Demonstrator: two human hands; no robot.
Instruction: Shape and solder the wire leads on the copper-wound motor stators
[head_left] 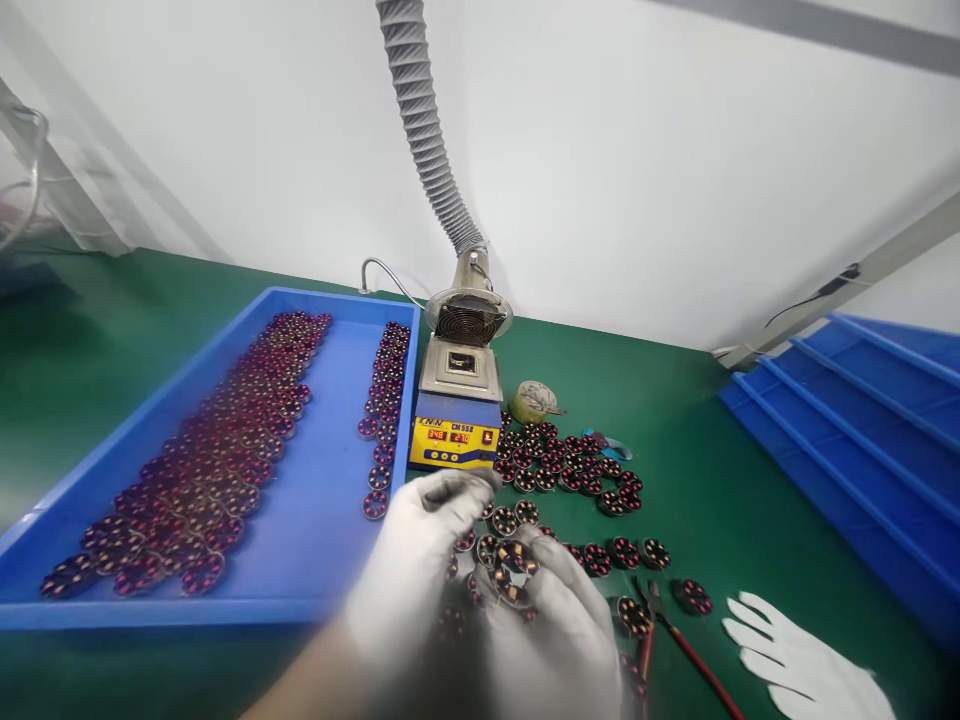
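My right hand (559, 620), in a white glove, grips a ring-shaped motor stator (514, 572) with copper-coloured windings, its open centre facing me. Just up and left of it, my left hand (424, 545) is closed, thumb and fingertips pinched together. Whatever that pinch may hold is blurred and too small to name. Around and beneath both hands lie more stators (504, 520) with dark red and copper windings. Directly beyond my left fingertips stands a yellow-and-blue solder pot (455, 440) with lit red digits.
A blue tray (322, 610) at left holds many stators in rows. A fume hose (431, 130) hangs over the solder pot, beside a small round tub (534, 400). Red-handled cutters (656, 605) and a white glove (806, 660) lie at right, near stacked blue trays (855, 420).
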